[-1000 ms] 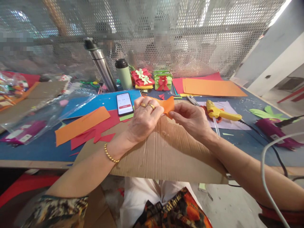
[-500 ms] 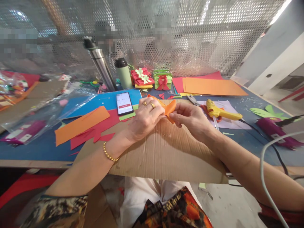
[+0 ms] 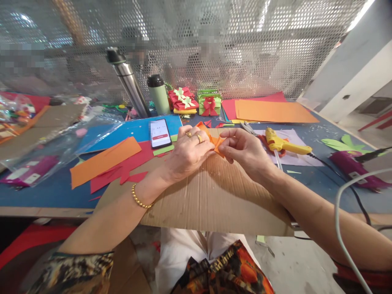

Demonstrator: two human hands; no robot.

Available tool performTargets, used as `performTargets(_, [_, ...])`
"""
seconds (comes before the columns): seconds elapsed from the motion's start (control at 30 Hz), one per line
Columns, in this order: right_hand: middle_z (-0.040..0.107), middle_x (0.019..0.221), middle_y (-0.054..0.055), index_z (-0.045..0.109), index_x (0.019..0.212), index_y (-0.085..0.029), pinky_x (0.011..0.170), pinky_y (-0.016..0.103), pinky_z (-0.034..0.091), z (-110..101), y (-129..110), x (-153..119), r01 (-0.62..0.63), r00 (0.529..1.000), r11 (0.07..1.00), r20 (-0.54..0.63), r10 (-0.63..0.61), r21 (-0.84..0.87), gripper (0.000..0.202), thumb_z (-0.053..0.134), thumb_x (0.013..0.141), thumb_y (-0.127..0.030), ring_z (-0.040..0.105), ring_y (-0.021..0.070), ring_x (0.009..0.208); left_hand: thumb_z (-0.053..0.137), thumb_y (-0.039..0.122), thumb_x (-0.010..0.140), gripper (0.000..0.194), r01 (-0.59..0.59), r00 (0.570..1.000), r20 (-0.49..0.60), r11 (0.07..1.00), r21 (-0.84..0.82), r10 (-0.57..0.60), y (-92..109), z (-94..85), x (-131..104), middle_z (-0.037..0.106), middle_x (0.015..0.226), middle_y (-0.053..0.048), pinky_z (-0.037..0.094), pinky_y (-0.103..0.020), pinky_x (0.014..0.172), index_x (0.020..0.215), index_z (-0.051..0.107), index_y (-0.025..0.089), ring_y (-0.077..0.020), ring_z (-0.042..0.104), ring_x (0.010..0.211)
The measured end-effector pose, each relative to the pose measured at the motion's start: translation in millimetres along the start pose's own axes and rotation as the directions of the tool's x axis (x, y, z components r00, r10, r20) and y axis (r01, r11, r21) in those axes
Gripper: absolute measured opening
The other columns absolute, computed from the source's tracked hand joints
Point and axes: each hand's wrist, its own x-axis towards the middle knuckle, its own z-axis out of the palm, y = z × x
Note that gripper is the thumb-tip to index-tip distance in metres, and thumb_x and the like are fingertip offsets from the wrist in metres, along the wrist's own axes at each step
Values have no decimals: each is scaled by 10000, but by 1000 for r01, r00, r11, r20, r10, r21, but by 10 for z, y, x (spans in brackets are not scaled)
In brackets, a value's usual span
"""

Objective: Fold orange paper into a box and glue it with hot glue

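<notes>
Over a sheet of brown cardboard, both hands work on a folded piece of orange paper. My left hand, with two rings, is closed on the paper's left side and covers part of it. Thumb and fingers of my right hand pinch its right edge. Just right of that hand lie scissors and a yellow glue gun on a pale lilac sheet.
A phone lies on a blue board, near orange and red paper. Behind stand a steel flask, a green tumbler and small paper bags. A white cable crosses my right forearm.
The orange paper has turned in my fingers, and its right-hand flap is now drawn in under my right fingertips. Both hands stay nearly in place.
</notes>
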Motion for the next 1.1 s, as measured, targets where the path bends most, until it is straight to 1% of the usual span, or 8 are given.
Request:
performTargets(0.1, [593, 617, -69, 563, 1007, -188, 500, 243, 368, 1, 7, -3, 5, 1000, 1000, 13, -5, -12, 406, 825, 720, -306, 484, 77, 526, 550, 319, 1037, 287, 11, 1000, 17, 1000, -8, -11, 10, 0, 0, 659, 754, 5, 380, -370, 873, 796, 645, 197, -157, 553, 766])
performTargets(0.27, [603, 630, -67, 565, 1008, -188, 491, 244, 371, 3, 7, -4, -29, 999, 999, 15, 29, -16, 401, 819, 722, -310, 482, 76, 515, 574, 293, 1023, 231, 17, 999, -41, 999, -34, -18, 16, 11, 3, 674, 773, -13, 400, -367, 859, 840, 659, 179, -167, 570, 782])
performTargets(0.4, [597, 614, -75, 567, 998, -194, 496, 240, 374, 5, 13, 11, -31, 1000, 999, -2, 31, -22, 411, 835, 704, -298, 488, 78, 518, 591, 294, 1014, 203, 12, 999, -44, 1000, -12, -13, 21, 20, 5, 675, 764, -13, 401, -362, 844, 862, 666, 182, -172, 571, 779])
performTargets(0.53, [609, 628, -71, 568, 961, -197, 481, 237, 373, 10, 19, 22, -33, 999, 999, -19, 33, -14, 455, 880, 669, -354, 491, 72, 511, 590, 282, 1016, 173, -4, 999, -36, 999, 36, 5, 21, 18, 3, 683, 782, -10, 388, -363, 845, 898, 676, 188, -170, 566, 777])
performTargets(0.67, [617, 626, -66, 561, 949, -197, 467, 249, 397, 20, 25, 19, -42, 999, 999, 8, 42, 1, 491, 897, 656, -401, 508, 77, 487, 582, 280, 1022, 188, -3, 1000, -16, 999, 48, 4, 10, 5, -1, 686, 799, -3, 379, -366, 854, 882, 675, 196, -163, 552, 778])
performTargets(0.83, [643, 640, -53, 565, 939, -190, 508, 263, 459, 27, 46, 23, -8, 1000, 1000, 19, 7, 9, 394, 847, 703, -330, 559, 89, 515, 587, 265, 1018, 179, -26, 1000, 2, 998, 50, 26, 4, -13, 0, 657, 798, -2, 365, -373, 870, 874, 669, 197, -168, 531, 808])
performTargets(0.97, [635, 638, -57, 579, 947, -192, 519, 264, 457, 20, 48, 27, -8, 1000, 1000, 29, 7, 14, 334, 814, 726, -276, 553, 87, 522, 565, 254, 1027, 198, -24, 999, 28, 998, 58, 22, 12, -21, 5, 640, 794, -5, 361, -384, 877, 867, 670, 202, -175, 524, 823])
performTargets(1.1, [627, 646, -51, 567, 959, -194, 521, 267, 444, 8, 49, 30, -30, 999, 999, 29, 29, 28, 345, 806, 718, -258, 550, 91, 527, 549, 239, 1029, 227, -36, 999, 41, 995, 98, 32, 28, -33, 9, 642, 791, -14, 364, -385, 876, 837, 663, 200, -177, 529, 818])
